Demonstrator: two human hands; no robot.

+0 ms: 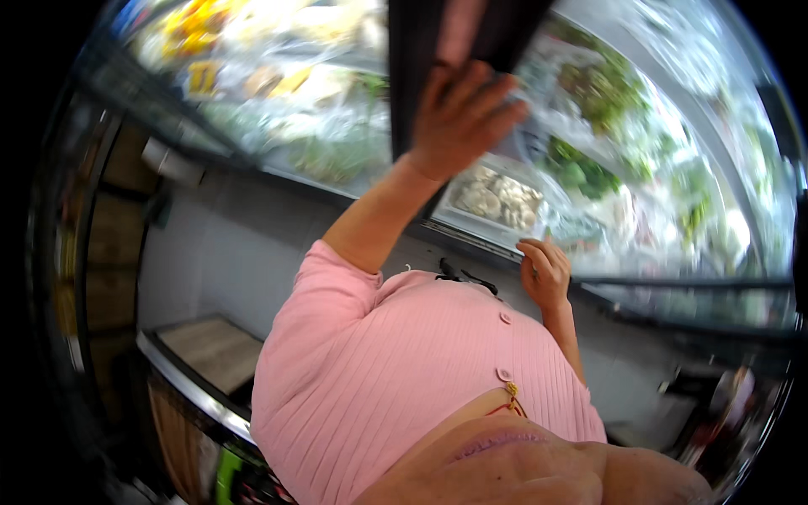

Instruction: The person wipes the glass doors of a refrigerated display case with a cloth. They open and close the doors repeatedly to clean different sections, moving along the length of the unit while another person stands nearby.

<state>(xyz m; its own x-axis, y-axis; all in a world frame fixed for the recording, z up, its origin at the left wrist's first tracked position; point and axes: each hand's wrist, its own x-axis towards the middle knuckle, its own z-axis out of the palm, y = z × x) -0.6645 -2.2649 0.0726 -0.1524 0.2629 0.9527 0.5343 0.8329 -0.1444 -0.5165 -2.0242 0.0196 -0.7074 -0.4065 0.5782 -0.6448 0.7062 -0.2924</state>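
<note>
My left hand (470,120) is raised over a dark upright panel (407,69) of a display case, its fingers spread and blurred, with nothing seen in it. Whether it touches the panel I cannot tell. Lower and to the right, my right hand (546,271) is near the case's front edge (480,246), with fingers loosely bent and nothing visible between them. Just behind that edge a clear-covered tray of mushrooms (495,196) lies between my hands. Leafy greens (581,170) in clear bags are to the right of the mushrooms.
Bagged produce (328,151) and yellow items (196,28) fill the case's left part. More bagged greens (600,95) are stacked to the right. A glass panel edge (688,284) juts out at the right. At lower left is a wood-topped counter (211,347) with a metal rim.
</note>
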